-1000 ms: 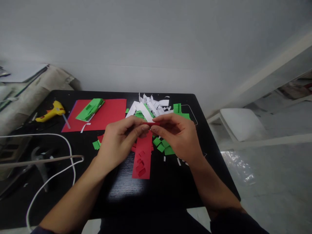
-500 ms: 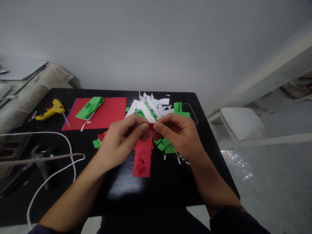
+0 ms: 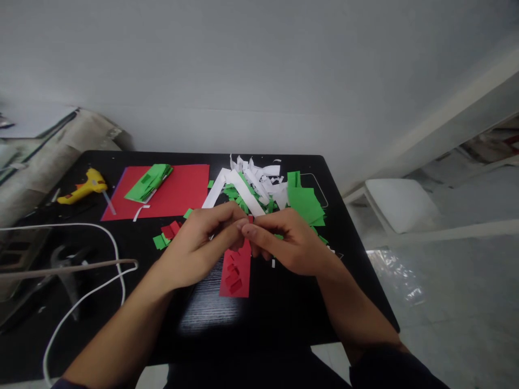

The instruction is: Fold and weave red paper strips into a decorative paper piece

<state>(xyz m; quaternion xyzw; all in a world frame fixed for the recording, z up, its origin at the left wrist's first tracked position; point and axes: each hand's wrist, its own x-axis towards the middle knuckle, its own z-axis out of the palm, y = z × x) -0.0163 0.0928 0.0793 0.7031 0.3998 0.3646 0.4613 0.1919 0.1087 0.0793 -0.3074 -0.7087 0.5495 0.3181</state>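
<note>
My left hand (image 3: 211, 240) and my right hand (image 3: 286, 237) meet fingertip to fingertip above the middle of the black table. Both are pinched closed; whatever lies between the fingers is hidden. Beneath them a red paper strip (image 3: 229, 290) bears several small red pieces (image 3: 234, 278). Beyond the hands lies a heap of white paper strips (image 3: 251, 181) mixed with small green scraps (image 3: 232, 191). Larger green sheets (image 3: 306, 204) are to the right of the heap. Small red pieces (image 3: 172, 229) and green pieces (image 3: 161, 241) sit left of my left hand.
At the left are a yellow glue gun (image 3: 87, 186), white cable (image 3: 87, 226) and dark clamp-like tool (image 3: 67, 273). A folded green bundle (image 3: 148, 182) rests on a large red sheet (image 3: 186, 189). A white stool (image 3: 399, 204) stands right of the black table (image 3: 284, 319).
My hands have come together and moved slightly lower. The small red piece seen between their fingertips before is now hidden. More of the green sheets at the right shows.
</note>
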